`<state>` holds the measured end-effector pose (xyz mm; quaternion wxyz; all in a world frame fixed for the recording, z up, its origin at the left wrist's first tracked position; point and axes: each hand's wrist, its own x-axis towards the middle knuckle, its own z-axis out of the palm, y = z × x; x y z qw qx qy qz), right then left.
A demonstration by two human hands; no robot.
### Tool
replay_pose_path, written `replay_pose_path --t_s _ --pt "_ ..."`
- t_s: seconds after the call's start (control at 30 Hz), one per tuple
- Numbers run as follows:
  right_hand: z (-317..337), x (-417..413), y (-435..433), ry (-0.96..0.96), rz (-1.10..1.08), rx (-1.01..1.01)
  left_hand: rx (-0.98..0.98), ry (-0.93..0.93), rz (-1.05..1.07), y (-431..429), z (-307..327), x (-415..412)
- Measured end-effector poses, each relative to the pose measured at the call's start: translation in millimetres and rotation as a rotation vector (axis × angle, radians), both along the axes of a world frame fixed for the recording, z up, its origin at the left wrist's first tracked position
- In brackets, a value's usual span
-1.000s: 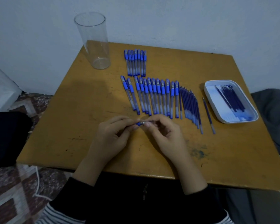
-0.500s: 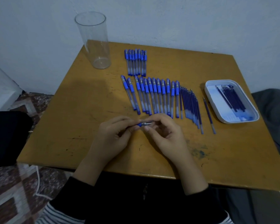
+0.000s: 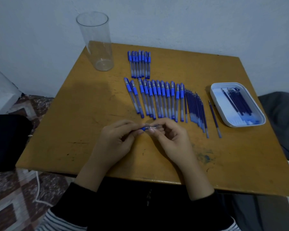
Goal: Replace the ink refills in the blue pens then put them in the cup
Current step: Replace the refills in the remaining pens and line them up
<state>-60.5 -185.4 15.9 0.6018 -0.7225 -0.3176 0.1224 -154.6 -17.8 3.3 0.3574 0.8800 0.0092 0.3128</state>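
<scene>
Head view, centre: left grip (image 3: 118, 139) and right grip (image 3: 170, 139) both pinch one pen (image 3: 148, 127) just above the bench (image 3: 90, 114). They have eased slightly apart, baring a silvery stretch, so the pen seems to be coming open. Cup (image 3: 97, 44), upper left, holds nothing.

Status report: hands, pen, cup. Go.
The left hand and right hand pinch one blue pen above the table. Empty cup upright, far left corner. Nothing between hands and cup.
</scene>
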Motion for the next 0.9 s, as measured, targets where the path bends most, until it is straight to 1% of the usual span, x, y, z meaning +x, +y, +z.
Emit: replay_pose_path --t_s 0.13,0.2,0.33,0.57,0.73,0.9 --pt "6.0 2.5 -5.6 0.083 -0.049 0.054 -0.027 -0.014 0.015 0.7 -0.4 0.7" --pt "5.1 4.5 -7.7 0.088 -0.112 0.034 -0.043 -0.014 0.024 1.1 -1.2 1.3" --pt "2.2 7.3 -7.8 -0.019 -0.162 -0.094 -0.058 -0.006 0.034 1.8 -1.1 2.3" --pt "2.0 3.4 -5.8 -0.108 -0.12 -0.226 -0.079 -0.01 0.083 1.5 0.7 2.2" --pt "3.6 2.8 -4.1 -0.239 -0.093 -0.322 -0.05 0.002 0.09 1.9 1.4 1.7" --pt "1.4 3.0 -3.7 -0.254 -0.086 -0.318 -0.027 0.008 0.084 2.1 0.8 2.0"
